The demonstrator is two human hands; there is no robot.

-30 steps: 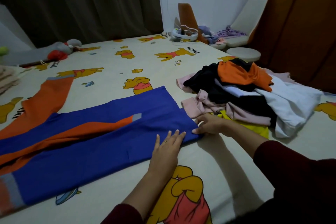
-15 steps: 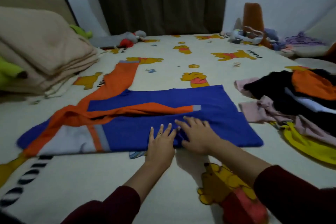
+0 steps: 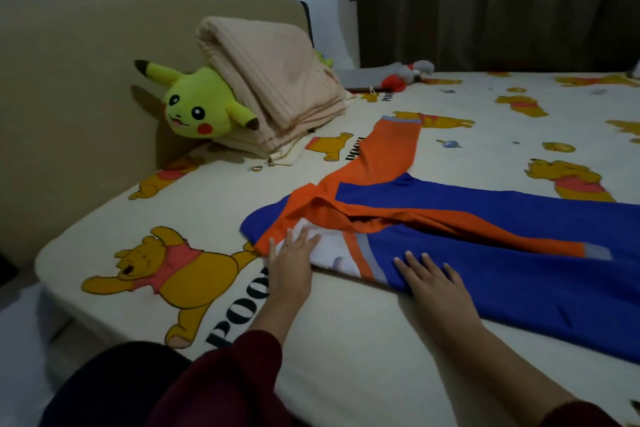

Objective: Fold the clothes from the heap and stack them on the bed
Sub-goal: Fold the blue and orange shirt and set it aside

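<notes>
Head view: a blue and orange shirt (image 3: 502,253) lies spread flat on the bed (image 3: 346,340), along the near edge and running off toward the right. One orange sleeve (image 3: 388,149) stretches away toward the far side; the other is folded across the blue body, ending in a grey cuff. A white panel shows at the shirt's left end.

The left hand (image 3: 291,267) lies flat on that white panel near the collar, fingers straight and spread, palm down, gripping nothing; a ring sits on one finger. The right hand (image 3: 436,284) rests palm down on the blue cloth just to the right, fingers straight and apart, pressing the fabric against the bed without pinching it. Both forearms come in from the near edge, with dark red sleeves pushed up.

The bed sheet is cream, printed with yellow bears in red shirts and black lettering. At the far left corner, against the beige headboard (image 3: 69,80), a yellow plush toy (image 3: 197,107) lies partly under a folded beige blanket (image 3: 273,80). Farther back along the far edge lies a grey and red soft toy (image 3: 405,76). A dark curtain (image 3: 502,3) hangs behind the bed. The heap of clothes is out of view.
</notes>
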